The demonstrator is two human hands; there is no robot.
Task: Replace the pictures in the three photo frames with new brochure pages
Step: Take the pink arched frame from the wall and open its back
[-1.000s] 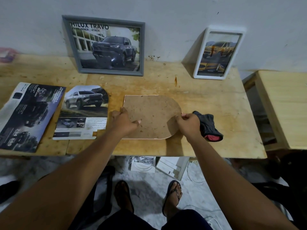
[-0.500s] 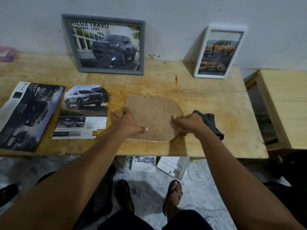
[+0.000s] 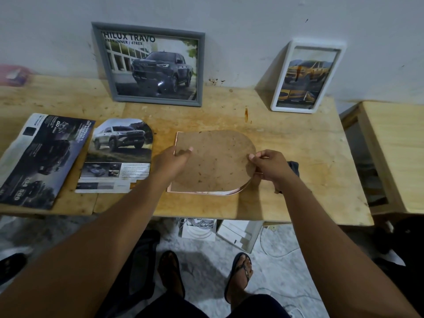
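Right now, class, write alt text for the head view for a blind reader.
Left hand and right hand hold a board over an arched frame on a table. A page and brochure lie left; a grey frame and white frame lean behind.

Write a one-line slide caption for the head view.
Left hand and right hand grip the backing board over the arch-shaped frame on the table; grey frame and white frame lean behind.

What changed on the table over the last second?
The right hand, pinching the backing board at its rounded end, has lifted it, baring the rim of the arched frame beneath. The left hand still holds the board's straight end. The grey frame, white frame, cut-out page and brochure stayed put.
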